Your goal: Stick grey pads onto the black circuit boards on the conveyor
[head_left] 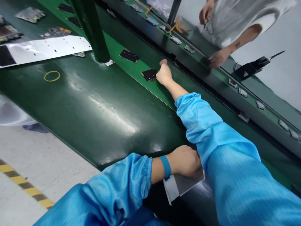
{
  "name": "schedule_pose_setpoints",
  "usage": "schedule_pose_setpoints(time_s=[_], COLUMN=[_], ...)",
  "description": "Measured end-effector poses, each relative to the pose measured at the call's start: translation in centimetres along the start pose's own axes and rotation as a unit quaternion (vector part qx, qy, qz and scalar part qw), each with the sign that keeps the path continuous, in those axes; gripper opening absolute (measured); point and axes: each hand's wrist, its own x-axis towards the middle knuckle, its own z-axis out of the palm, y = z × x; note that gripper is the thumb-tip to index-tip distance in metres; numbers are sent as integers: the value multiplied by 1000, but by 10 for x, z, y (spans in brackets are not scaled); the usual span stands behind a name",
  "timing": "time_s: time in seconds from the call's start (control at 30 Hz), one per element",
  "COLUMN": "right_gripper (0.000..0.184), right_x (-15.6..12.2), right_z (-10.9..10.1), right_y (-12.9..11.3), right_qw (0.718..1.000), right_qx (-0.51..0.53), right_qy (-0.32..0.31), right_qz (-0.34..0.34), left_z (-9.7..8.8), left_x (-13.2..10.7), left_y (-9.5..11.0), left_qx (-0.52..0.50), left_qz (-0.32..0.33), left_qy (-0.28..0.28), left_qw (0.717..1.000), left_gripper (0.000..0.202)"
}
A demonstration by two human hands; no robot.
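yellow ring (51, 81) on tabletop (77, 116) | green post (91, 29) | striped floor tape (26, 185)

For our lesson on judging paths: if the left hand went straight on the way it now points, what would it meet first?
The left hand would probably meet the right arm's blue sleeve first; depth is unclear, so it might pass beneath instead.

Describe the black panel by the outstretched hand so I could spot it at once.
Find the thick green post by the dark green table, then the brighter green strip running past it. On that strip, right of the post, lie a nearer dark piece and, farther along, your black panel. Yours alone has the right hand at its edge.
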Motion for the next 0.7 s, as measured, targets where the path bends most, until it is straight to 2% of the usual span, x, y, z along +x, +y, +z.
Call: schedule_pose_setpoints(time_s=[0.07,0.13,0.23,0.33,0.4,0.5,0.6,0.7], right_gripper=[31,35,37,33,28,32,40,40], right_x=[-1,-2,-5,-11,-18,-26,-35,-60], right_z=[0,-4,-13,-16,-9,8,10,-14], right_y=[3,-3,-25,-57,-81,-110,-115,-95], right_qw=[996,992,996,998,999,994,986,981], right_qx=[-5,5,21,-10,-30,-49,-65,-64], right_qy=[31,33,43,60,22,-83,-135,-142], right_qz=[89,119,80,20,-24,-52,-67,-118], left_z=[0,-1,-2,-1,-2,-7,-15,-20], left_x=[0,1,2,2,0,-4,-4,1], left_y=[0,0,-1,-2,-3,-4,-5,-1], left_qx=[3,5,6,6,6,9,10,4], left_qz=[2,1,4,12,20,13,-21,-39], left_qy=[-4,-11,-9,3,16,14,-20,-43], left_qw=[1000,1000,1000,1000,1000,1000,1000,998], left_gripper=[30,30,28,29,31,29,31,27])
